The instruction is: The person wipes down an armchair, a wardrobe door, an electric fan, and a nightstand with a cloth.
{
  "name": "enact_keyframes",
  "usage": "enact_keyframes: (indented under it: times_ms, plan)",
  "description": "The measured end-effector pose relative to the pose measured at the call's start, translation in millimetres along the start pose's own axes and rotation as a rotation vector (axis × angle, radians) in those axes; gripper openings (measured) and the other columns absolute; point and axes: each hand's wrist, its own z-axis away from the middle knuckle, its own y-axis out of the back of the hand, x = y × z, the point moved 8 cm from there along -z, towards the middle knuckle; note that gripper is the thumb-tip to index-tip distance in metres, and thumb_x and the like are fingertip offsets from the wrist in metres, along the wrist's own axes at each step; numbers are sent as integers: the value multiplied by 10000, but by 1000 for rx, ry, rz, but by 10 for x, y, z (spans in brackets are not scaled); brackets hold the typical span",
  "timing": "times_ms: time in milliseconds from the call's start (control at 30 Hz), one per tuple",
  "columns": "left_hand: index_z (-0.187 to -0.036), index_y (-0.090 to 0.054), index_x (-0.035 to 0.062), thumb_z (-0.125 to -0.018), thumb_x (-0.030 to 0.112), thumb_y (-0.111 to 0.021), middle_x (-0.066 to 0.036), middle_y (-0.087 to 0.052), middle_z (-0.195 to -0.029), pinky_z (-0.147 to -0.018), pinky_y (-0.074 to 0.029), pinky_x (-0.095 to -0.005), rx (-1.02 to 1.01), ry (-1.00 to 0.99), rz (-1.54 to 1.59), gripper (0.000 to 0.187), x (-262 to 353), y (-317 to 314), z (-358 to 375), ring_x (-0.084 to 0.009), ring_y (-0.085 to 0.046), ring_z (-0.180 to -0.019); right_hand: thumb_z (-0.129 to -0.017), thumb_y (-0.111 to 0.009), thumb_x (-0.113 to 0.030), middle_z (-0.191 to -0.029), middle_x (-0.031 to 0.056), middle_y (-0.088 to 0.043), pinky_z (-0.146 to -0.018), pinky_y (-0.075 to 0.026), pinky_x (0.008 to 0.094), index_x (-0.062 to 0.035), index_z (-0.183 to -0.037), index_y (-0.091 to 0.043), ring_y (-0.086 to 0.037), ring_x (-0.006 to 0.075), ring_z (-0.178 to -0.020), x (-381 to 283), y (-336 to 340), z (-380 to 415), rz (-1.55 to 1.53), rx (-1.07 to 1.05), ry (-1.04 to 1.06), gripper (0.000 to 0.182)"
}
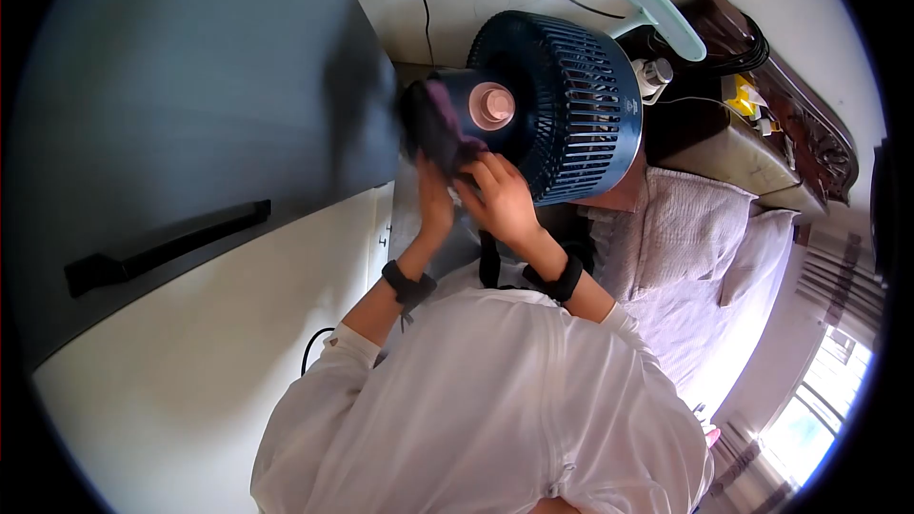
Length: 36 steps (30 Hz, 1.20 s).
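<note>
A dark purple cloth [444, 133] is bunched at the left side of a dark blue fan [590, 105] with a slatted round cage and a pink knob [492, 106]. My left hand [434, 200] is closed on the cloth from below, its fingertips partly hidden by the folds. Close beside it, my right hand [502, 198] grips the cloth's lower right edge with bent fingers, just below the knob. Both wrists wear black bands. The cloth covers part of the fan's base.
A large blue-grey door [209, 86] with a black handle [167, 247] stands close on the left. Right of the fan are a mint-green lamp [652, 8], a dark wooden piece of furniture [809, 128] and a bed with a lilac cover [690, 228]. A black cord [427, 0] hangs behind.
</note>
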Motion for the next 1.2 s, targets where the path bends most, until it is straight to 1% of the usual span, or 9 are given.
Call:
enact_keyframes:
  times_ms: [100, 200, 433, 567, 633, 967, 1067, 1167, 1200]
  plan:
    - [-1227, -511, -12, -980, 183, -360, -134, -550, -1173, -961, -399, -341, -313, 200, -271, 350, -427, -214, 25, -233, -521, -1073, -789, -666, -64, -953, 151, -586, -752, -500, 420, -16, -981, -592, -584, 357, -870, 82, -156, 85, 23, -95, -66, 211]
    - [-1102, -575, 0, -955, 160, -362, -85, -574, -1035, -885, -424, -301, -219, 286, 53, 304, -103, -183, -21, -174, -535, -946, -809, -647, -57, -996, 164, -594, -776, -502, 431, -18, -1018, -599, -589, 368, -903, 135, -217, 135, 3, -51, -158, 218]
    - [-1044, -648, -3, -925, 105, -417, -167, -618, -1080, -923, -435, -397, 25, 6, 338, 281, 425, 53, -129, -327, -557, -1055, -803, -645, -35, -1046, 188, -583, -798, -503, 428, -19, -1190, -587, -589, 388, -926, -262, 67, 94, 16, 48, 28, 391]
    - [-1202, -555, -9, -885, 134, -486, -236, -573, -1182, -955, -413, -441, -192, -511, -397, 354, 1105, -63, -526, -401, -530, -1104, -791, -650, -40, -1000, 177, -553, -820, -485, 425, -10, -1274, -544, -560, 382, -906, -282, 154, 90, 13, -10, 5, 495]
    - [-1254, -511, -10, -862, 146, -516, -254, -560, -1198, -971, -400, -457, -19, -559, -292, 421, 1278, -46, -703, -431, -514, -1125, -788, -650, -46, -1002, 185, -529, -853, -464, 428, -7, -1327, -496, -536, 382, -926, -248, 138, 76, 52, -21, -14, 561]
    - [-1356, -440, -4, -907, 200, -514, -210, -515, -1332, -1053, -366, -379, -116, -166, 321, 499, 747, -225, -1161, -365, -494, -1236, -774, -664, -109, -1276, 218, -473, -1006, -400, 436, -12, -1396, -414, -459, 391, -1185, -207, -89, -21, 203, -45, -69, 678]
    - [-1382, -418, -1, -919, 237, -532, -203, -501, -1350, -1079, -346, -355, -38, -618, -237, 533, 801, -217, -1005, -323, -484, -1264, -767, -662, -108, -1271, 198, -486, -1001, -403, 440, -19, -1351, -468, -460, 379, -1182, -168, -104, -30, 193, -29, -37, 623]
    - [-1396, -401, 8, -899, 232, -571, -202, -467, -1386, -1070, -354, -352, -18, -322, -91, 571, 33, -266, -1018, -308, -475, -1274, -760, -657, -100, -1256, 167, -509, -991, -413, 440, -32, -1297, -518, -470, 364, -1169, -165, -137, -20, 191, -58, -18, 559]
    - [-1288, -514, 2, -832, 161, -617, -185, -572, -1247, -974, -429, -375, 129, -500, -312, 493, -381, -269, -974, -303, -561, -1158, -759, -654, -96, -1243, 160, -518, -984, -419, 438, -36, -1279, -528, -473, 362, -1163, -152, -166, 4, 182, -72, -25, 538]
